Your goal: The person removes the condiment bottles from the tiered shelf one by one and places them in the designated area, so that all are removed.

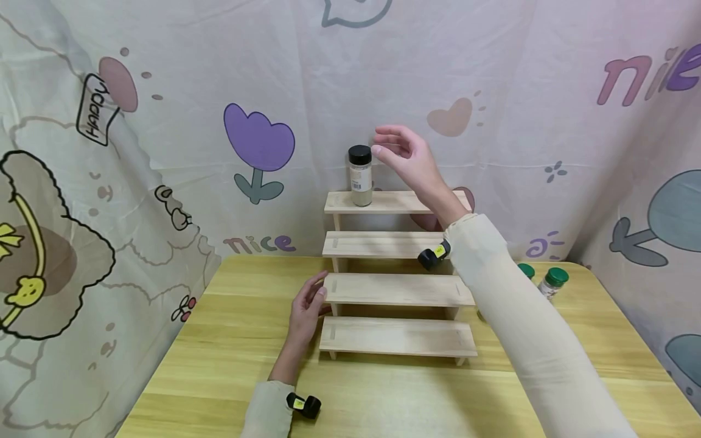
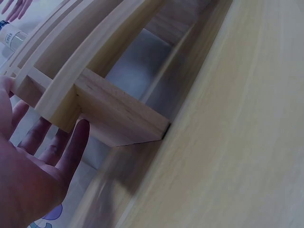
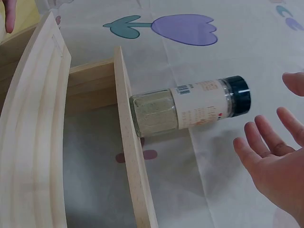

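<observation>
A glass spice jar [image 1: 361, 176] with a black lid and a pale label stands upright on the top step of a wooden tiered rack [image 1: 398, 289], near its left end. Beside the lid, my right hand [image 1: 408, 157] is held with fingers loosely bent and nothing in them; the right wrist view shows a gap between the fingertips [image 3: 241, 144] and the jar [image 3: 202, 105]. My left hand [image 1: 305, 309] is at the rack's left side, its fingers spread against the end of a step, as the left wrist view [image 2: 42, 156] shows.
Two jars with green lids, one nearer [image 1: 556, 278] and one partly hidden by my right sleeve [image 1: 526, 270], stand on the wooden table [image 1: 219, 340] right of the rack. A patterned cloth [image 1: 306, 73] hangs behind the table and along both sides.
</observation>
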`<state>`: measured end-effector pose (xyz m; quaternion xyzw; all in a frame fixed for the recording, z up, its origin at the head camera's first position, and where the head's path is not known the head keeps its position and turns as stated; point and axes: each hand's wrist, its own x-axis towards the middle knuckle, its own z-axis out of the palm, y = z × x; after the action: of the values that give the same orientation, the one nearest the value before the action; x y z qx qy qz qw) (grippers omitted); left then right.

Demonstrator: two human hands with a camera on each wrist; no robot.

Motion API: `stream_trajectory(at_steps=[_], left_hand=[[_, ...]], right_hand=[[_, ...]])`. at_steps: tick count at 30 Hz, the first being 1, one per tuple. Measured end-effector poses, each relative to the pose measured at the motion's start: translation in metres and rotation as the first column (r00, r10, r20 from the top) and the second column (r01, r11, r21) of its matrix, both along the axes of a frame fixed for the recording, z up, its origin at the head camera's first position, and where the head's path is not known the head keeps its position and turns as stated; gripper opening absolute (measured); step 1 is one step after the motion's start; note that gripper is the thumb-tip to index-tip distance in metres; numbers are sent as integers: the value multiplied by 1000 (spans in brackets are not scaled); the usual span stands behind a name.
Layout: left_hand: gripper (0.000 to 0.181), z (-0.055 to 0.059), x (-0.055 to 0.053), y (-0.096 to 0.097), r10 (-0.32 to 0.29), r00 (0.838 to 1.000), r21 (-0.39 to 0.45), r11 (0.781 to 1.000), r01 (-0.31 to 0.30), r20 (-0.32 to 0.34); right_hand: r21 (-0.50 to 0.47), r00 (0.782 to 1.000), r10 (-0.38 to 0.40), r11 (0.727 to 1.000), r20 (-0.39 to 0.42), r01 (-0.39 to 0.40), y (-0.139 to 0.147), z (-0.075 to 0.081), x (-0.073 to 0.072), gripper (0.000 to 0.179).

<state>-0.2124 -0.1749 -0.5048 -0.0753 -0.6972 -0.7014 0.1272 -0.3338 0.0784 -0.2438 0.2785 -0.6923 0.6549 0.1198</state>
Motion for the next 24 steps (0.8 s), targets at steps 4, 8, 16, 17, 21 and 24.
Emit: stream_trajectory(at_steps=[4, 8, 16, 17, 21, 24], left_hand=[[38, 1, 0, 0, 3, 1000, -13, 1000, -3, -4], [37, 1, -1, 0, 8, 1000, -14, 1000, -8, -7], [37, -1, -1, 2, 13, 1000, -5, 1000, -14, -12], [37, -1, -1, 2, 14, 1000, -7, 1000, -14, -12], [37, -1, -1, 1, 13, 1000, -15, 1000, -13, -20], [37, -1, -1, 1, 14, 1000, -19, 1000, -15, -25]], right_hand=[[21, 999, -2, 1000, 34, 1, -8, 1, -7, 48], [47, 997, -14, 999, 70, 11, -16, -1, -14, 49], [66, 991, -18, 998, 135, 9, -26, -9, -20, 48], [59, 990, -18, 998, 143, 9, -26, -9, -20, 48], [37, 985, -25, 999, 171, 18, -27, -11, -21, 46], [37, 983, -35, 999, 183, 29, -27, -12, -22, 45]])
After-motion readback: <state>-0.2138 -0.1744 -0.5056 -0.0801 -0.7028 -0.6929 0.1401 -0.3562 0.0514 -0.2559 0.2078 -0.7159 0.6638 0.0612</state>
